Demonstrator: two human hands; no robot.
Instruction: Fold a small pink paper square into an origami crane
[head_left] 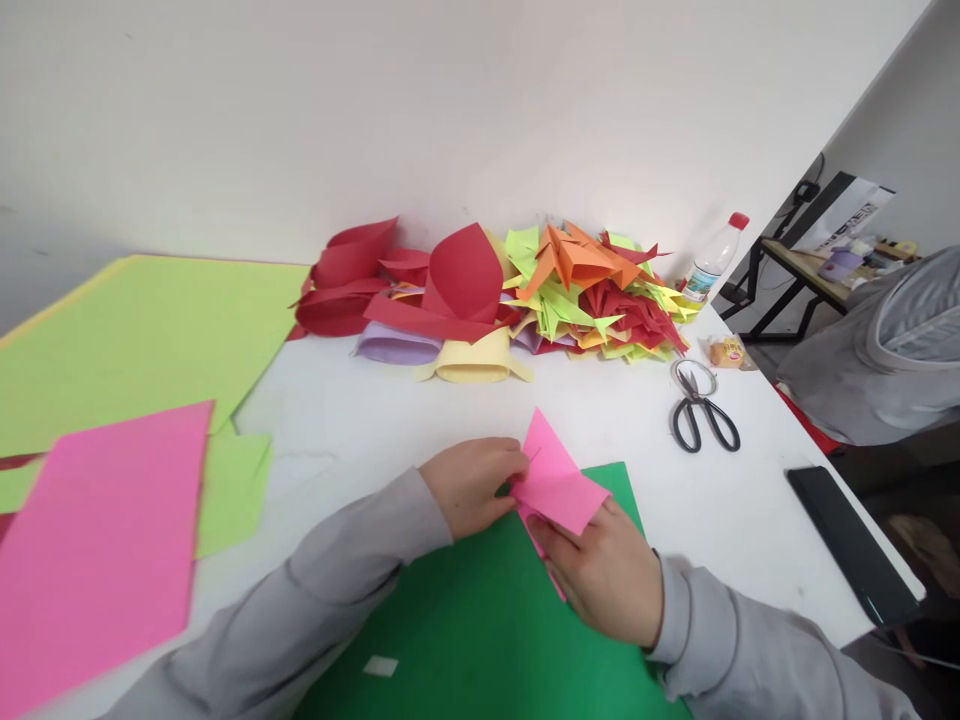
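Note:
A folded piece of pink paper point(559, 478) is held between my two hands above a green sheet point(480, 620). My left hand point(476, 485) pinches its left corner between thumb and fingers. From the lower right, my right hand point(604, 570) grips the same paper, thumb in front and the fingers partly hidden behind it. One pink point sticks up and another flap points right. A small white scrap point(381, 666) lies on the green sheet near its lower left.
Pink sheets point(112, 540) and lime-green sheets point(172, 340) lie at left. Red rolled papers point(465, 280) and folded orange pieces point(577, 260) line the wall. Scissors point(699, 410), a bottle point(712, 260) and a black phone-like object point(851, 545) are at right; a person point(885, 340) sits beyond.

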